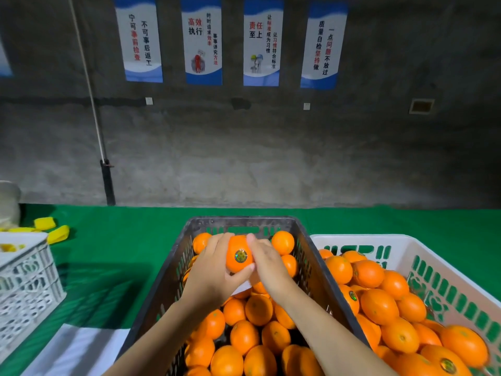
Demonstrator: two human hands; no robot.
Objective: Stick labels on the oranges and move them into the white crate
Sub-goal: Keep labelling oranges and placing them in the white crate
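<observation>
Orange: we hold one orange point(238, 256) above the far end of the dark crate point(173, 280), with its round label point(240, 256) facing us.
Left hand: our left hand point(214, 275) grips the orange from the left, fingers over its top and thumb under it.
Right hand: our right hand point(268, 267) is curled against the orange's right side, one fingertip on its top. A bit of white shows below it; we cannot tell what it is.
Dark crate: it is heaped with loose oranges point(244, 335), and we see no stickers on them.
White crate: the white crate point(352, 237) sits touching the dark one on the right. It is nearly full of fruit point(379, 305), and a few pieces show stickers.
Surface: a green surface point(122, 240) carries both crates, plus a small white basket point(27, 280) at the left edge with yellow pieces point(58, 233) beside it.
</observation>
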